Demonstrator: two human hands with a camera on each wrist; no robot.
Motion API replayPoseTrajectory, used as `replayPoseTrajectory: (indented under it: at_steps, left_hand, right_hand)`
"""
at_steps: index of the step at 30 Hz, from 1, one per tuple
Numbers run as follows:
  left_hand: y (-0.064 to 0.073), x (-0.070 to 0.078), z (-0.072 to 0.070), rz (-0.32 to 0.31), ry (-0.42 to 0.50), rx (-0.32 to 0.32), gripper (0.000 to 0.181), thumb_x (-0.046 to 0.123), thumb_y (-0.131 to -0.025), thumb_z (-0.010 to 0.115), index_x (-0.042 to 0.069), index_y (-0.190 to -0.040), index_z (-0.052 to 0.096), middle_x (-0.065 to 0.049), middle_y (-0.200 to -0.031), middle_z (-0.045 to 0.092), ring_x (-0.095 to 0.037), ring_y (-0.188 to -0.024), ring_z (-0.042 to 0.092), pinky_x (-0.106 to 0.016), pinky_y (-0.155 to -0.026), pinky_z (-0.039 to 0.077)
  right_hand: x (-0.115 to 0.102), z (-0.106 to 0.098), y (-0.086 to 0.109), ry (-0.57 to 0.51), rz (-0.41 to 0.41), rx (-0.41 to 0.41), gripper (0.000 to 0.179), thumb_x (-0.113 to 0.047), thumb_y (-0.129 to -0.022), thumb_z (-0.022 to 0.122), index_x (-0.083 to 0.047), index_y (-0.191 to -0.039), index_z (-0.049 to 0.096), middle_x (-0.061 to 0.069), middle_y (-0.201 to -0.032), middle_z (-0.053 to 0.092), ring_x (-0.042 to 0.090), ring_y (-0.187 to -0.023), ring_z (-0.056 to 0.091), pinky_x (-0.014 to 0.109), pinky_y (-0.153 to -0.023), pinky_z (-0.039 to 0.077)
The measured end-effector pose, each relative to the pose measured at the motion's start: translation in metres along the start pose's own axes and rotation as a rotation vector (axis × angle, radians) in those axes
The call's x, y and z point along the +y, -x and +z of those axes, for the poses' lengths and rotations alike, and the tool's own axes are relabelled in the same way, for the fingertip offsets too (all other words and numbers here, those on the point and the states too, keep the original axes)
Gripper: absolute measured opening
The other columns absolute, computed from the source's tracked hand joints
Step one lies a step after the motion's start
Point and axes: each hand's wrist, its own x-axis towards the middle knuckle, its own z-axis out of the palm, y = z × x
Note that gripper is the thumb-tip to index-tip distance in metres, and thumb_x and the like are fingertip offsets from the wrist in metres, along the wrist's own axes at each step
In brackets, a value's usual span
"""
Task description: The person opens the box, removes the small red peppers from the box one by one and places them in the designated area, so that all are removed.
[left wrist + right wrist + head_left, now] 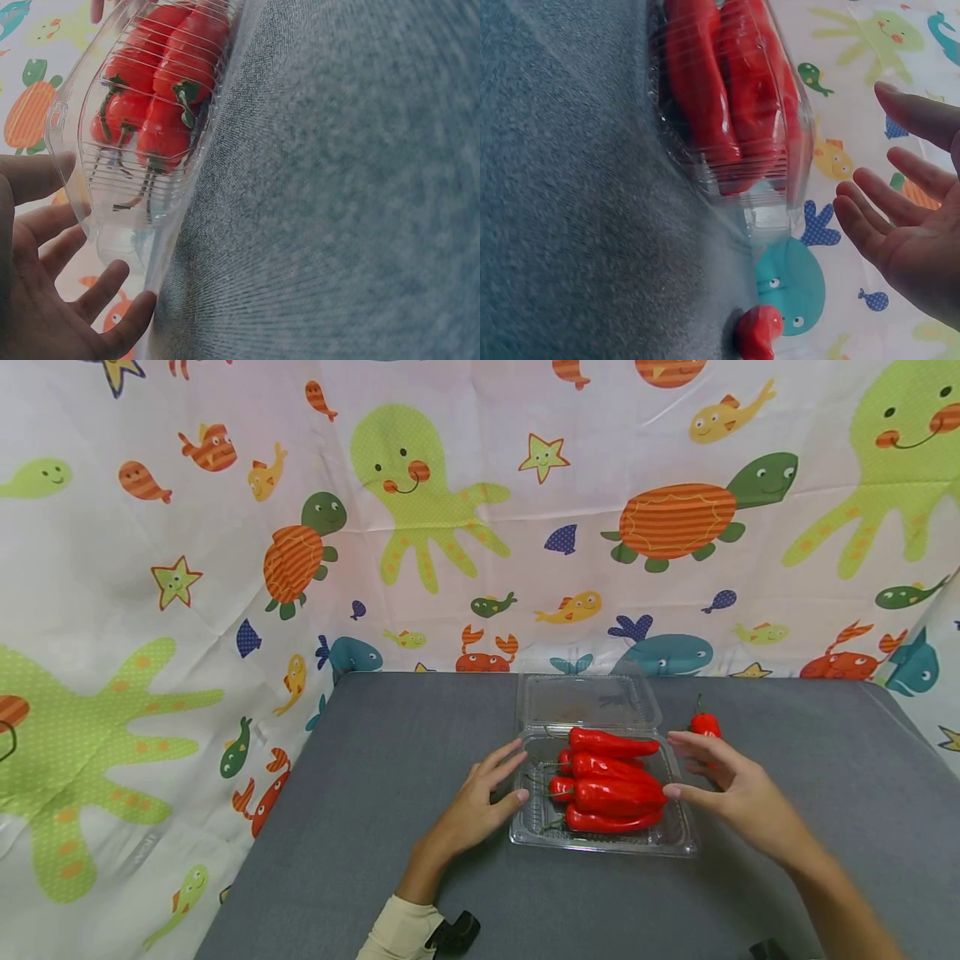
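Note:
Several red peppers (pixel 611 767) lie side by side in a clear plastic clamshell box (pixel 603 845), stems toward the left. Its transparent lid (pixel 588 702) is folded back on the far side. My left hand (pixel 480 802) is at the box's left side, fingers spread; in the left wrist view the fingers (pixel 52 176) reach the rim. On the other side my right hand (pixel 731 785) is held with fingers extended, and in the right wrist view it stands a little apart from the box, holding nothing. Behind the right hand is a single red pepper (pixel 705 724) on the table.
The box stands on a grey cloth-covered table (pixel 420 735). A white curtain (pixel 480 510) printed with sea animals hangs behind the table and along its left side. Black wrist straps (pixel 453 933) show near the lower edge.

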Motion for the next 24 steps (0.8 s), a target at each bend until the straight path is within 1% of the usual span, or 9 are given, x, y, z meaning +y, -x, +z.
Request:
replayPoseTrajectory:
  at_steps: [4, 7, 11, 13, 15, 18, 20, 24]
  left_hand:
    - [0.0, 0.0, 0.0, -0.002, 0.002, 0.0, 0.062, 0.035, -0.105, 0.064, 0.012, -0.161, 0.048, 0.005, -0.174, 0.031, -0.031, -0.155, 0.033, -0.068, -0.119, 0.031]
    - [0.0, 0.0, 0.0, -0.005, 0.002, 0.001, 0.062, 0.035, -0.105, 0.064, 0.013, -0.161, 0.048, 0.005, -0.173, 0.031, -0.031, -0.155, 0.033, -0.068, -0.119, 0.031]
    - [0.0, 0.0, 0.0, -0.007, 0.002, 0.001, 0.061, 0.036, -0.105, 0.064, 0.018, -0.161, 0.048, 0.006, -0.173, 0.031, -0.03, -0.155, 0.033, -0.068, -0.119, 0.03]
    - [0.0, 0.0, 0.0, -0.007, 0.002, 0.002, 0.061, 0.037, -0.105, 0.064, 0.019, -0.161, 0.048, 0.006, -0.173, 0.031, -0.03, -0.156, 0.032, -0.068, -0.119, 0.03]
    - [0.0, 0.0, 0.0, -0.007, 0.003, 0.002, 0.061, 0.037, -0.105, 0.064, 0.019, -0.161, 0.048, 0.006, -0.173, 0.031, -0.029, -0.156, 0.032, -0.068, -0.119, 0.03]
    - [0.001, 0.0, 0.0, -0.009, 0.002, 0.002, 0.061, 0.037, -0.105, 0.064, 0.019, -0.161, 0.048, 0.006, -0.173, 0.031, -0.03, -0.156, 0.032, -0.068, -0.119, 0.03]
    - [0.001, 0.0, 0.0, -0.009, 0.002, 0.002, 0.061, 0.037, -0.105, 0.063, 0.017, -0.161, 0.048, 0.006, -0.173, 0.032, -0.03, -0.155, 0.033, -0.068, -0.119, 0.03]
    - [0.0, 0.0, 0.0, -0.001, 0.008, -0.002, 0.062, 0.037, -0.106, 0.063, 0.014, -0.161, 0.047, 0.006, -0.173, 0.031, -0.029, -0.156, 0.032, -0.068, -0.119, 0.03]
  right_hand:
    - [0.002, 0.005, -0.001, -0.028, 0.007, -0.036, 0.077, -0.027, -0.094, 0.083, -0.01, -0.159, 0.045, 0.023, -0.156, 0.051, 0.047, -0.135, 0.055, 0.013, -0.09, 0.052]
    - [0.003, 0.009, -0.001, -0.009, -0.004, -0.05, 0.076, -0.025, -0.094, 0.083, -0.01, -0.159, 0.046, 0.023, -0.154, 0.053, 0.048, -0.133, 0.057, 0.017, -0.089, 0.055]
    - [0.005, 0.014, -0.003, 0.02, -0.011, -0.067, 0.075, -0.025, -0.092, 0.084, -0.011, -0.157, 0.049, 0.021, -0.153, 0.055, 0.047, -0.131, 0.058, 0.021, -0.088, 0.057]
    - [0.005, 0.015, -0.003, 0.031, -0.02, -0.076, 0.074, -0.025, -0.092, 0.085, -0.011, -0.155, 0.051, 0.02, -0.152, 0.057, 0.046, -0.13, 0.059, 0.027, -0.09, 0.059]
    - [0.005, 0.017, -0.003, 0.037, -0.029, -0.085, 0.072, -0.024, -0.091, 0.085, -0.011, -0.154, 0.053, 0.019, -0.151, 0.058, 0.045, -0.129, 0.06, 0.037, -0.092, 0.061]
    - [0.005, 0.019, -0.003, 0.043, -0.037, -0.098, 0.07, -0.025, -0.091, 0.086, -0.01, -0.152, 0.055, 0.019, -0.151, 0.058, 0.044, -0.129, 0.061, 0.051, -0.096, 0.059]
    - [0.005, 0.021, -0.003, 0.048, -0.034, -0.105, 0.071, -0.027, -0.09, 0.086, -0.01, -0.151, 0.055, 0.019, -0.151, 0.058, 0.045, -0.129, 0.062, 0.054, -0.097, 0.058]
    - [0.005, 0.023, -0.003, 0.047, -0.029, -0.122, 0.071, -0.028, -0.09, 0.086, -0.009, -0.152, 0.055, 0.021, -0.153, 0.056, 0.047, -0.131, 0.061, 0.056, -0.097, 0.058]
